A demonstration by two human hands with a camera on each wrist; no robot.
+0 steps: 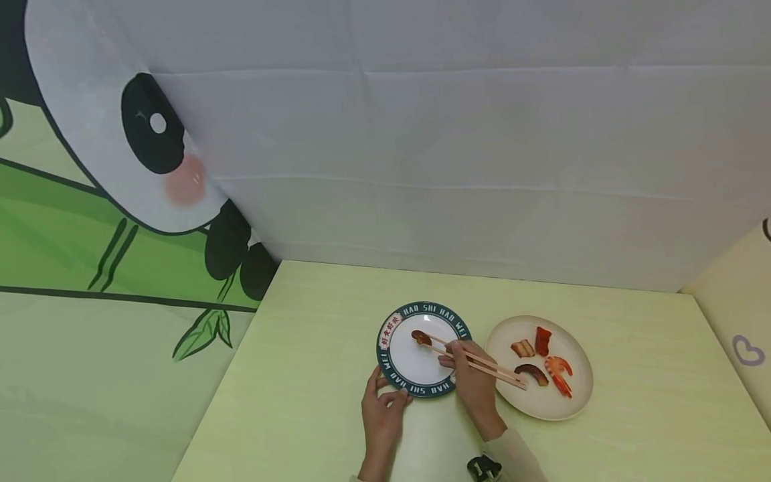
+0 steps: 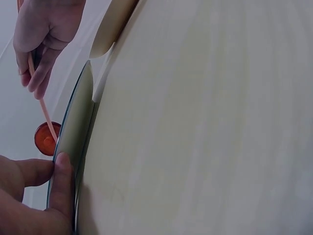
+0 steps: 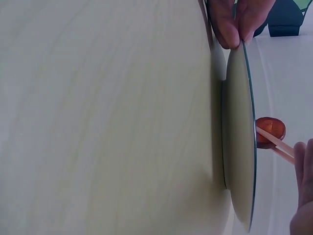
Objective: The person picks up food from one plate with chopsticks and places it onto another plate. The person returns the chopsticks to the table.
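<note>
A white plate with a dark green lettered rim (image 1: 415, 367) lies on the table. My left hand (image 1: 383, 414) pinches its near-left rim between thumb and fingers; the left wrist view shows the thumb (image 2: 62, 181) on that rim. My right hand (image 1: 476, 388) holds a pair of wooden chopsticks (image 1: 508, 378) over the plate's right side. Their tips are at a glossy reddish-brown food piece (image 1: 421, 337), seen beyond the plate's rim in the right wrist view (image 3: 270, 132). Whether the piece touches the plate, I cannot tell.
Right of the green-rimmed plate is a cream plate (image 1: 512, 330) bearing a shrimp (image 1: 559, 376), a curved brown piece (image 1: 533, 375), a red piece (image 1: 543, 341) and a striped piece (image 1: 523, 349). A pale wall (image 1: 452, 167) rises behind the light yellow table (image 1: 289, 402).
</note>
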